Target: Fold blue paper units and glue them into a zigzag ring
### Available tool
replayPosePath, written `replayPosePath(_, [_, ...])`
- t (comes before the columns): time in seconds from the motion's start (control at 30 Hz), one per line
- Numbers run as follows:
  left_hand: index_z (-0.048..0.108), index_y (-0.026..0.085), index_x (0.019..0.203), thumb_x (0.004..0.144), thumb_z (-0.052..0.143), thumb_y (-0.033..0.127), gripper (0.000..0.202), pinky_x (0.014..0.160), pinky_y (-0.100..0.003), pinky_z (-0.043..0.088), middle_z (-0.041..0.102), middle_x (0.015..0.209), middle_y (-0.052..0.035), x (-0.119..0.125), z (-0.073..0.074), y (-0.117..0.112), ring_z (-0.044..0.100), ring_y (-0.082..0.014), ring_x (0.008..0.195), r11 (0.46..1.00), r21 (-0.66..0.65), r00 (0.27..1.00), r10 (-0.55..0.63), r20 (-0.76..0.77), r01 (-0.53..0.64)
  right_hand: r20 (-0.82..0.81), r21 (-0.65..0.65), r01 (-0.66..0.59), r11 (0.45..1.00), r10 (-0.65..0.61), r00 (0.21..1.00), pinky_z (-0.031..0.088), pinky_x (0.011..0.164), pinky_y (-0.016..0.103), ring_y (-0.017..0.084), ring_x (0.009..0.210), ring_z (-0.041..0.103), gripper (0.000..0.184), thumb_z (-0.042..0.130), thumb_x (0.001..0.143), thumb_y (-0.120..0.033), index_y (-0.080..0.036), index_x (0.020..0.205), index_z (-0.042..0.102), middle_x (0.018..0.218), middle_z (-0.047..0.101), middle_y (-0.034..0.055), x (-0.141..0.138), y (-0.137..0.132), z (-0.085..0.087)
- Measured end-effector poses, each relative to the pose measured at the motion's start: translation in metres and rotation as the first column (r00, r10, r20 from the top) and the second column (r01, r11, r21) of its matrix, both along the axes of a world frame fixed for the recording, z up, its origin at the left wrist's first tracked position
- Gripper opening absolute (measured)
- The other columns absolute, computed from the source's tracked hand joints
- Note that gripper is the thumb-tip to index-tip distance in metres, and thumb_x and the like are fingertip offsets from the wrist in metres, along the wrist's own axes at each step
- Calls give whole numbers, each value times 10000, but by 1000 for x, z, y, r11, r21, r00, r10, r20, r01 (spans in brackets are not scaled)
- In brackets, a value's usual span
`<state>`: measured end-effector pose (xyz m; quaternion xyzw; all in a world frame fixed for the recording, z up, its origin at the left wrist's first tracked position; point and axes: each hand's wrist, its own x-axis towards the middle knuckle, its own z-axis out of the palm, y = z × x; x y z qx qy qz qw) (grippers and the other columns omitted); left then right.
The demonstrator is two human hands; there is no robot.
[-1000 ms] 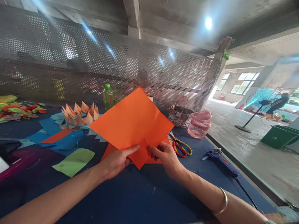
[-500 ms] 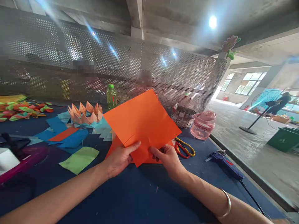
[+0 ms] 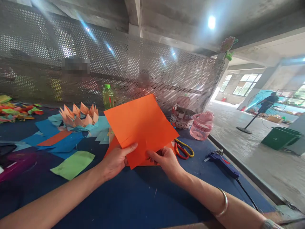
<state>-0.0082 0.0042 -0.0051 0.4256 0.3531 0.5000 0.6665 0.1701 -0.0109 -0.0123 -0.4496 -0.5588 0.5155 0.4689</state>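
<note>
An orange sheet of paper point(image 3: 140, 124) is held up in front of me, turned so that one corner points down. My left hand point(image 3: 116, 160) pinches its lower left edge, thumb on the near face. At the lower right edge my right hand point(image 3: 166, 159) grips the same sheet between thumb and curled fingers. More orange paper point(image 3: 110, 149) lies on the table behind and beneath it, mostly hidden. Scissors with red and yellow handles point(image 3: 184, 149) rest just right of my right hand. A green paper square point(image 3: 72, 164) lies left of my left hand.
A peach folded-paper crown point(image 3: 79, 116) stands among blue paper pieces point(image 3: 51, 128). Behind are a green-capped bottle point(image 3: 108, 97), a woven basket point(image 3: 182, 117) and a pink jug point(image 3: 202, 125). A blue glue gun point(image 3: 222, 163) with its cord lies near the right table edge.
Both hands still hold the orange sheet in nearly the same pose. The whole view has shifted, so the table things appear farther left. The person beyond the fan appears in a different posture.
</note>
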Motion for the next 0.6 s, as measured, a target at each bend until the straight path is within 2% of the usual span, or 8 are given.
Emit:
replayPosePath(0.23, [634, 195, 1117, 722, 735, 299, 420, 856, -399, 557, 667, 1192, -100, -3, 4, 5, 619, -309, 1086, 999, -25, 999, 33, 24, -32, 3, -13, 5, 1000, -5, 1000, 365, 521, 218, 86, 549, 495, 258, 656, 711, -399, -146, 692, 611, 680, 657, 31, 5, 2, 4])
replayPosePath(0.37, [629, 203, 1137, 706, 748, 240, 448, 842, -325, 567, 688, 1162, -70, -11, 9, 12, 643, -256, 1054, 993, -47, 992, 108, 59, -105, 25, 37, -6, 999, 5, 1000, 373, 522, 215, 85, 556, 504, 242, 642, 726, -391, -155, 694, 596, 685, 660, 30, 15, 10, 11])
replayPosePath(0.43, [639, 213, 1121, 697, 753, 210, 439, 797, -276, 583, 702, 1138, -35, -19, 11, 18, 663, -223, 1013, 986, -48, 985, 162, 59, -160, 122, 61, -41, 997, 33, 992, 380, 525, 217, 94, 581, 525, 223, 620, 747, -380, -157, 739, 617, 715, 670, 35, 27, 13, 20])
replayPosePath(0.5, [645, 216, 1108, 721, 728, 184, 397, 758, -253, 593, 713, 1115, -14, -27, 15, 24, 667, -205, 1003, 977, -23, 975, 214, 62, -213, 288, 88, -91, 992, 62, 956, 392, 534, 224, 113, 627, 555, 209, 607, 759, -354, -157, 813, 651, 772, 691, 47, 44, 11, 31])
replayPosePath(0.53, [644, 223, 1106, 742, 700, 152, 375, 749, -259, 598, 708, 1126, 4, -32, 18, 27, 655, -203, 1030, 974, -3, 972, 227, 64, -227, 366, 138, -84, 987, 28, 930, 408, 569, 232, 125, 673, 572, 207, 606, 762, -334, -155, 848, 665, 807, 698, 52, 56, 7, 36])
replayPosePath(0.6, [642, 229, 1097, 776, 652, 106, 343, 729, -208, 591, 706, 1127, 37, -38, 25, 30, 620, -181, 1091, 970, -4, 968, 243, 57, -243, 487, 244, -43, 969, -83, 870, 427, 627, 253, 142, 721, 586, 230, 548, 809, -321, -149, 893, 676, 847, 700, 59, 85, -3, 47])
